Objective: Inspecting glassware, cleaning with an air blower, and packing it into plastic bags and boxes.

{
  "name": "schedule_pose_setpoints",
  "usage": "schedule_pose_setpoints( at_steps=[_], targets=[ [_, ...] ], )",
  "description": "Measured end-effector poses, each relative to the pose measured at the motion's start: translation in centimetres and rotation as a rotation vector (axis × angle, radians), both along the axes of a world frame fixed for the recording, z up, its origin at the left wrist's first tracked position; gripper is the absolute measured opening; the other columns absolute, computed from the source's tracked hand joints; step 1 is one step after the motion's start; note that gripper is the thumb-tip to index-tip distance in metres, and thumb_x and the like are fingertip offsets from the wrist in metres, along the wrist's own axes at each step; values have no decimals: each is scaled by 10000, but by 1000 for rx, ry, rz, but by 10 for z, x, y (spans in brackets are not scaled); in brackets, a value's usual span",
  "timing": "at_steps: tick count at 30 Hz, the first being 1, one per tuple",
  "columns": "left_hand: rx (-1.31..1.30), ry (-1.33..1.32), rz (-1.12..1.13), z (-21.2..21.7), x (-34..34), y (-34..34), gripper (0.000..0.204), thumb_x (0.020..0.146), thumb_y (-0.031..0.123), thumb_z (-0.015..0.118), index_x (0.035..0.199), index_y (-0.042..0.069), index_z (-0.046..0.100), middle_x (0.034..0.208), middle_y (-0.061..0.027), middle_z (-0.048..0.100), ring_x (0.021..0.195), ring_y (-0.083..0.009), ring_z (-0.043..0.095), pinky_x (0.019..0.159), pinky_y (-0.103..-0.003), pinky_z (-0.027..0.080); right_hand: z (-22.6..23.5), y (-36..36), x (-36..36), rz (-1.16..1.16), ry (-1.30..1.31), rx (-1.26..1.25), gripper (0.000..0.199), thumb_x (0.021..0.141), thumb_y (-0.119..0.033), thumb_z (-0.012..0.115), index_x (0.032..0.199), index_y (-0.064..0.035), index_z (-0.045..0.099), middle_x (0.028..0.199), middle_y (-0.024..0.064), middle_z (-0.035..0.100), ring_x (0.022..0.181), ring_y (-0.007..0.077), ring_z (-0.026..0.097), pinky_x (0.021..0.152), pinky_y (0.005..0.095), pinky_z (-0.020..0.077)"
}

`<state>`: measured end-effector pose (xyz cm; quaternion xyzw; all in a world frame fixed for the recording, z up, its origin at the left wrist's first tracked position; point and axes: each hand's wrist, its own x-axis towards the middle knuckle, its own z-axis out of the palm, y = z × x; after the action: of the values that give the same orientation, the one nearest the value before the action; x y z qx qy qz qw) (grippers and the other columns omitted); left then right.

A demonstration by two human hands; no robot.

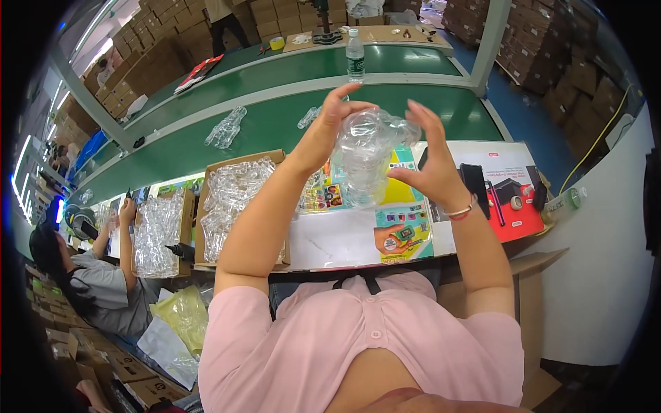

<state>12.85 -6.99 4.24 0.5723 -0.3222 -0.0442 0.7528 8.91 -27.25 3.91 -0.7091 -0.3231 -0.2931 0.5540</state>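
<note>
Both my hands are raised above the work table and hold a stack of clear plastic blister shells [365, 155] between them. My left hand [329, 124] grips the stack's left side with thumb and fingers. My right hand [427, 155] presses its right side, fingers spread upward. Under the stack lie colourful printed cards [403, 230] on the white table surface [330, 241]. A cardboard box [237, 196] full of more clear shells stands just left of my left forearm.
A green conveyor belt [275, 120] runs behind the table with loose clear shells [226, 129] and a water bottle [354, 55] on its far rail. Red printed packaging [509, 196] lies right. A seated person [96, 275] works at left beside another box of shells [158, 234]. Stacked cartons stand behind.
</note>
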Motion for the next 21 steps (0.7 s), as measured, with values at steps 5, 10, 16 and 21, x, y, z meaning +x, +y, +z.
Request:
schedule_pose_setpoints(
  at_steps=[5,10,16,21],
  targets=[
    [-98,-95,84,-20,-4,-3,1001,717,701,456,1373,60,56,1321,-205,314,1229,-292,333,1015,-383,270,26,21,50,102,-154,-86,279,732,-104,680,979,-25,579,960,87,591,1015,219,535,960,352,362],
    [383,-195,365,-26,-19,-7,1107,598,308,799,1384,114,44,1257,-186,423,1183,-282,406,1010,-401,276,104,-3,73,81,-336,754,107,772,28,596,868,9,553,850,107,600,857,196,594,818,287,487],
    [399,-171,441,-22,-8,-12,951,614,137,793,1337,95,178,1108,-117,559,1078,-221,512,952,-369,346,140,-94,57,-122,-635,799,128,784,47,544,909,67,523,934,188,566,840,259,597,795,343,519],
    [326,-101,355,-24,-6,-8,883,629,116,784,1308,89,221,1116,-117,555,1073,-210,515,949,-352,354,109,-113,36,-323,-217,473,313,795,-116,440,1015,87,533,949,136,576,781,177,564,722,284,473]
  ],
)
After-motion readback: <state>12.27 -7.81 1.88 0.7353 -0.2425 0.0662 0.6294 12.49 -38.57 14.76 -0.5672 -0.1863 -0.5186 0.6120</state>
